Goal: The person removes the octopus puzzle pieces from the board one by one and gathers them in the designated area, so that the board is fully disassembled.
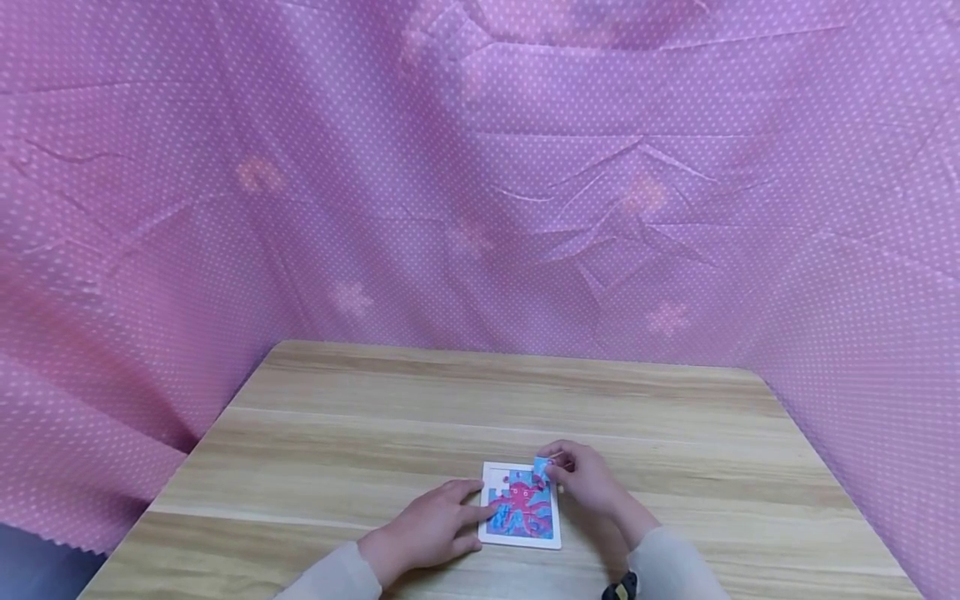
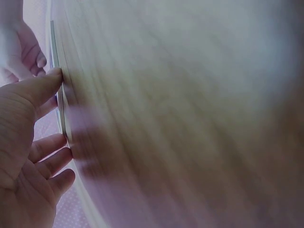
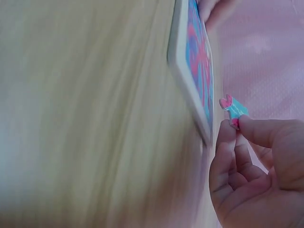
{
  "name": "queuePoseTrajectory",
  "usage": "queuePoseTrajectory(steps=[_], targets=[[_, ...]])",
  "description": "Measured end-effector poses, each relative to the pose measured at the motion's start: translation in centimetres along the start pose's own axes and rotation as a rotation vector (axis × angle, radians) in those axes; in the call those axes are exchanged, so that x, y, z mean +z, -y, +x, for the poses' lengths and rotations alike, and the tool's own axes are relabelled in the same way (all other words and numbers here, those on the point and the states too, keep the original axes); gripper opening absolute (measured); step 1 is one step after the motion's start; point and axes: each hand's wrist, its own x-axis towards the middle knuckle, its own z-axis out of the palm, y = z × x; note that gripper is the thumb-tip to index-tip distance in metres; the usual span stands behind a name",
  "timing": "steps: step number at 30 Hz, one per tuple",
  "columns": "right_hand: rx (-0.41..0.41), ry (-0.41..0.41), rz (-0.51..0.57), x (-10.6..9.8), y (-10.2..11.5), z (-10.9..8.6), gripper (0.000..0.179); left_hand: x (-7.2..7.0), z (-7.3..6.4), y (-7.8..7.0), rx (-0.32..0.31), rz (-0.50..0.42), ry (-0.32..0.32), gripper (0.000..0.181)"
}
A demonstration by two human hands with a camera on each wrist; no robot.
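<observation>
A jigsaw puzzle (image 1: 520, 510) showing a pink octopus on blue lies in a white-edged tray (image 1: 521, 542) on the table. White backing shows at its upper left corner. My left hand (image 1: 438, 527) rests at the tray's left side with fingers spread and extended, one reaching onto the picture. In the left wrist view, the left hand's thumb and fingertips touch the tray's edge. My right hand (image 1: 588, 479) pinches a light-blue puzzle piece (image 3: 236, 110) with pink bits between thumb and fingertips. The piece is held over the tray's upper right corner.
The wood-grain table (image 1: 360, 450) stretches beyond the tray and to both sides. A pink dotted cloth (image 1: 465, 208) hangs behind and around it. A dark band (image 1: 621, 587) sits at the right sleeve.
</observation>
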Motion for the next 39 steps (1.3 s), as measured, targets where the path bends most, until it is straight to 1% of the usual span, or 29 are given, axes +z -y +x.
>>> queuePoseTrajectory(steps=[7, 10, 14, 22, 29, 39], targets=[[0.037, -0.073, -0.002, -2.0, -1.0, 0.1, 0.015, -0.1, 0.6, 0.4, -0.004, 0.001, 0.008, 0.048], [0.042, -0.1, -0.019, -2.5, -1.3, 0.1, 0.014, 0.0, 0.7, 0.6, -0.001, 0.001, 0.007, 0.048], [0.077, -0.125, -0.051, -2.9, -1.7, 0.0, 0.014, 0.1, 0.7, 0.7, 0.005, 0.009, 0.001, 0.049], [0.162, -0.159, -0.118, -2.9, -2.2, 0.0, 0.011, 0.1, 0.7, 0.7, 0.004, 0.012, -0.001, 0.049], [0.177, -0.201, -0.169, -2.6, -2.5, 0.1, 0.012, 0.3, 0.6, 0.7, 0.004, 0.01, -0.005, 0.048], [0.188, -0.226, -0.171, -2.2, -2.3, 0.0, 0.012, 0.3, 0.5, 0.7, 0.014, 0.017, -0.016, 0.049]])
